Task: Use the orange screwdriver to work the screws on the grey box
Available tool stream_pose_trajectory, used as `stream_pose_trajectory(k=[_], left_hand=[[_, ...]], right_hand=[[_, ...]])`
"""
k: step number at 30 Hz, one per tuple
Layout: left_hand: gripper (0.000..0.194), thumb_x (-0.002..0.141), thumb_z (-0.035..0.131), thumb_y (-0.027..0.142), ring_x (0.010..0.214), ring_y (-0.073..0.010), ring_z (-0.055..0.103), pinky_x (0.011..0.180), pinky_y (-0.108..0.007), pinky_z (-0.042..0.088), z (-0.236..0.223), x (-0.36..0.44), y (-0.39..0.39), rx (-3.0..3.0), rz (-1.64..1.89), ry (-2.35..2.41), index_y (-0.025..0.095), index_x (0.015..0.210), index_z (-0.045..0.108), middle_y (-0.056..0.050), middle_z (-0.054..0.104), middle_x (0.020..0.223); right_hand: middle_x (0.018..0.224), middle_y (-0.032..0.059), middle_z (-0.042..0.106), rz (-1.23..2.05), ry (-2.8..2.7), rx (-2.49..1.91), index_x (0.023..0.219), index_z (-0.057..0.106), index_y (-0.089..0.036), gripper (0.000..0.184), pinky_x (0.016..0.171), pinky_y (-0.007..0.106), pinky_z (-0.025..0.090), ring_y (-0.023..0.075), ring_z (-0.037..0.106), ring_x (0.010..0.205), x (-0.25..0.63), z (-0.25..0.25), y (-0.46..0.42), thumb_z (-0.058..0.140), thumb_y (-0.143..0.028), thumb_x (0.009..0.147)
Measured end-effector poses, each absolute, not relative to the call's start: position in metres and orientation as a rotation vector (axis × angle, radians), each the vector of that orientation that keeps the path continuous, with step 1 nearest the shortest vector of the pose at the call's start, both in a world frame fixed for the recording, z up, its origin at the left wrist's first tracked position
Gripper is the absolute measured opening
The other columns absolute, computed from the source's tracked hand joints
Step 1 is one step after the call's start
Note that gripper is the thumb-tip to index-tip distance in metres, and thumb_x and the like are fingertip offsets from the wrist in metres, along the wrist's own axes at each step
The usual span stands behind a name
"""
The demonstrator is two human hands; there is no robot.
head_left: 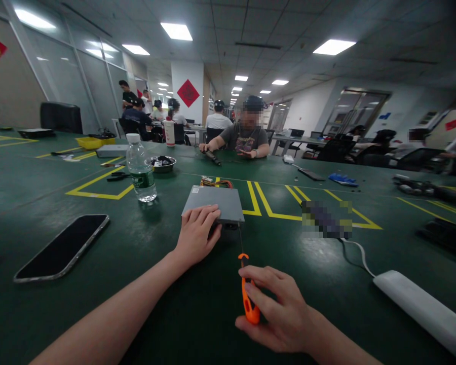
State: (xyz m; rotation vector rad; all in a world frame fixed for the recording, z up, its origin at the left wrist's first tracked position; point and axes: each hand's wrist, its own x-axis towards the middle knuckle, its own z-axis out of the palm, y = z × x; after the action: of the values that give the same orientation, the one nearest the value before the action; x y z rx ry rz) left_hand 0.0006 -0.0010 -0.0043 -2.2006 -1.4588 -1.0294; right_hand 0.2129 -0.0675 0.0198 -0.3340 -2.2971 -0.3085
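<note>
A grey metal computer power supply [222, 200] lies flat on the green table, with a bundle of coloured cables [222, 183] at its far side. My left hand [199, 230] rests on its near left corner, fingers laid over the top and the thumb at the near edge. In my right hand [277, 306] is an orange and black screwdriver [251, 306], gripped by its handle. Its thin shaft points away from me, and the tip meets the near right corner of the power supply. Whether a screw sits under the tip is too small to tell.
A water bottle [140, 175] stands left of the power supply, near a metal bowl [162, 163] of dark pieces. A phone [63, 248] lies at left. On the right are a white power bank-like block [421, 309] with a cable and a blurred device. Another person [247, 134] sits opposite.
</note>
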Motion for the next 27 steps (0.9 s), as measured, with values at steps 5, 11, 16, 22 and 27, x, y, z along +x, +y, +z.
stream_pose_trajectory(k=[5, 11, 16, 22, 27], left_hand=[[0.026, 0.085, 0.048, 0.028, 0.111, -0.0231, 0.047, 0.091, -0.042, 0.03, -0.0042, 0.0004, -0.001, -2.195, -1.019, -1.461, 0.024, 0.111, 0.051, -0.003, 0.056, 0.124], [0.026, 0.085, 0.048, 0.027, 0.112, -0.0229, 0.047, 0.091, -0.042, 0.03, -0.004, 0.0012, -0.0017, -2.191, -1.012, -1.46, 0.024, 0.111, 0.051, -0.003, 0.057, 0.123], [0.026, 0.085, 0.047, 0.028, 0.112, -0.0229, 0.047, 0.091, -0.042, 0.03, -0.0042, 0.0012, -0.001, -2.189, -1.01, -1.458, 0.024, 0.111, 0.051, -0.003, 0.057, 0.123], [0.026, 0.085, 0.047, 0.028, 0.112, -0.0227, 0.047, 0.091, -0.041, 0.03, -0.0049, 0.0005, -0.0006, -2.193, -0.997, -1.464, 0.024, 0.111, 0.05, -0.003, 0.056, 0.124], [0.026, 0.086, 0.047, 0.028, 0.113, -0.0226, 0.046, 0.092, -0.041, 0.03, -0.0041, 0.0013, -0.0013, -2.198, -1.001, -1.461, 0.024, 0.111, 0.05, -0.003, 0.056, 0.124]], right_hand=[[0.095, 0.0151, 0.066, -0.271, -2.326, -0.358, 0.099, 0.05, -0.012, 0.035, 0.067, 0.027, 0.053, 0.0179, 0.066, 0.082, 0.2116, 0.0185, -0.0693, 0.04, -0.045, 0.093], [0.096, 0.0155, 0.065, -0.281, -2.409, -0.351, 0.108, 0.054, -0.015, 0.033, 0.064, 0.031, 0.053, 0.0199, 0.065, 0.084, 0.2103, 0.0261, -0.0705, 0.034, -0.037, 0.095], [0.092, 0.014, 0.067, -0.287, -2.295, -0.369, 0.096, 0.05, -0.014, 0.025, 0.066, 0.027, 0.053, 0.0173, 0.067, 0.08, 0.2101, 0.0193, -0.0704, 0.046, -0.038, 0.091], [0.097, 0.0144, 0.066, -0.195, -2.304, -0.376, 0.108, 0.046, -0.011, 0.037, 0.07, 0.028, 0.054, 0.0186, 0.066, 0.086, 0.2112, 0.0191, -0.0696, 0.041, -0.044, 0.091], [0.099, 0.0157, 0.064, -0.282, -2.368, -0.356, 0.11, 0.051, -0.013, 0.034, 0.067, 0.031, 0.052, 0.0199, 0.064, 0.086, 0.2124, 0.0233, -0.0686, 0.035, -0.038, 0.095]])
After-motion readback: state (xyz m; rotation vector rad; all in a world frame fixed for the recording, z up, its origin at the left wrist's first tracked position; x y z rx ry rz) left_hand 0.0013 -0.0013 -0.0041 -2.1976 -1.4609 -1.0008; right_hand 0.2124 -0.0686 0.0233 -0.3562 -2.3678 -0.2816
